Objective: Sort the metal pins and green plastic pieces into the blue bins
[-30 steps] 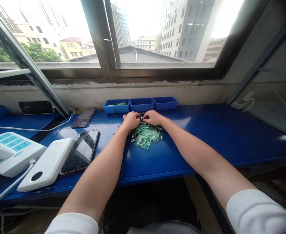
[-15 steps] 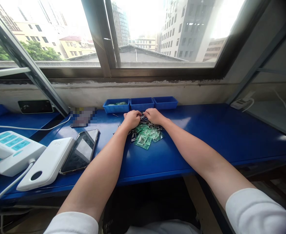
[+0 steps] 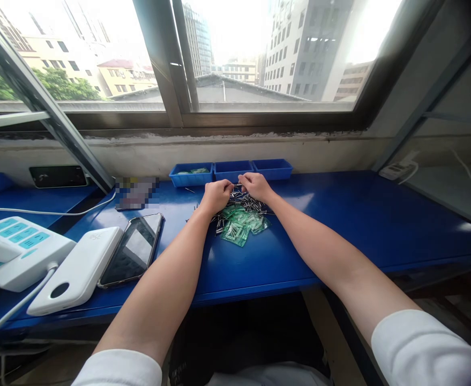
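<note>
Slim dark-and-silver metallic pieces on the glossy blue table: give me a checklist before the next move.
1. Left bare hand at the far-left edge of the slim dark-and-silver metallic pieces: ok.
2. Right bare hand at their far-right edge: ok.
3. Secure grip between the fingertips: cannot tell, too small.
4. Small green plastic packets on the heap's near side: ok.
5. All pieces gathered: not ok; a loose thin piece lies apart, near a blue rectangular plastic tray.

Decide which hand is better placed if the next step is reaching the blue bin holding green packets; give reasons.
Probably the left hand: it lies close to that blue bin, near its right end, while the right hand is farther off, in front of the other two bins.
</note>
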A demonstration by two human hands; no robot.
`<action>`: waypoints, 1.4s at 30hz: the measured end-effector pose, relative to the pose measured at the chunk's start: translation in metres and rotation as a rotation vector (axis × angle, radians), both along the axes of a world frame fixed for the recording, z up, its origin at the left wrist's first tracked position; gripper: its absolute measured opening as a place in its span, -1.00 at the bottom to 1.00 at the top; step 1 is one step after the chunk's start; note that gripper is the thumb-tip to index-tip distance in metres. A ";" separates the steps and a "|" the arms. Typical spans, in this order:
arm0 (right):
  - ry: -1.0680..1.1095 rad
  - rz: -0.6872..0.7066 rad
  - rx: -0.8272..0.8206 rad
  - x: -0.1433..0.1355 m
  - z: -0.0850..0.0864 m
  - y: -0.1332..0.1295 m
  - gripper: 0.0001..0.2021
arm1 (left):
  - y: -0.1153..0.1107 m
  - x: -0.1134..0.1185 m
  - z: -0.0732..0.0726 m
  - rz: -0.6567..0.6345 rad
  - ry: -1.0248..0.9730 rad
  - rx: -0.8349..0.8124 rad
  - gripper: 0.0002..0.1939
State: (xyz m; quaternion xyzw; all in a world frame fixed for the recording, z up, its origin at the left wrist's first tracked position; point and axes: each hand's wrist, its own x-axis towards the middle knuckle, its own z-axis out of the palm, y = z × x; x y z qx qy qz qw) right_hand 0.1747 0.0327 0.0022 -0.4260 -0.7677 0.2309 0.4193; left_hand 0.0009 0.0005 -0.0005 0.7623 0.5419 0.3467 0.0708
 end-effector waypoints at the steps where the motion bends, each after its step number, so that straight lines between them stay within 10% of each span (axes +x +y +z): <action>1: 0.090 0.035 -0.050 0.000 0.001 0.000 -0.60 | 0.000 0.000 0.000 0.017 0.009 -0.011 -0.69; 10: 0.387 0.126 -0.200 0.008 0.006 -0.001 -0.68 | -0.001 0.001 0.004 0.074 0.037 0.006 -0.68; 20: -0.036 -0.544 0.085 0.025 0.004 0.011 -0.53 | 0.004 -0.003 -0.001 0.195 0.112 -0.044 -0.67; 25: -0.295 -0.640 0.040 0.030 -0.004 0.013 -0.43 | 0.006 -0.005 -0.004 0.168 0.153 -0.120 -0.62; 34: -0.208 -0.505 0.198 0.024 -0.008 0.014 -0.61 | 0.004 -0.003 -0.002 0.154 0.239 -0.144 -0.65; 42: -0.244 0.182 0.134 0.004 -0.001 -0.006 -0.85 | 0.005 -0.003 -0.002 0.154 0.231 -0.119 -0.65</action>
